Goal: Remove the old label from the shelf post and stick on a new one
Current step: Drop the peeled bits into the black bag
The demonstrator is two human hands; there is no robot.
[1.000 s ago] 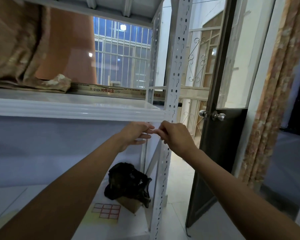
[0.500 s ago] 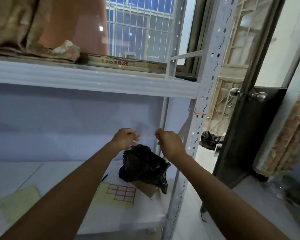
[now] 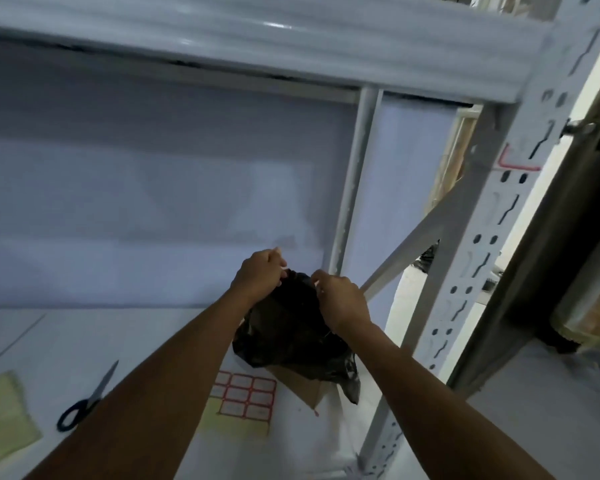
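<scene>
Two hands, yours, curl at the top of the black bag (image 3: 291, 327), left of the shelf post (image 3: 465, 306). Left hand (image 3: 260, 277) and right hand (image 3: 340, 301) each seem to pinch its rim. Head view: a red-edged label (image 3: 518, 161) sits high on the post, up and right of both hands, right hand nearer. The post's long axis runs upright, leaning in frame. The label sheet (image 3: 246, 396) lies left of the post's foot.
</scene>
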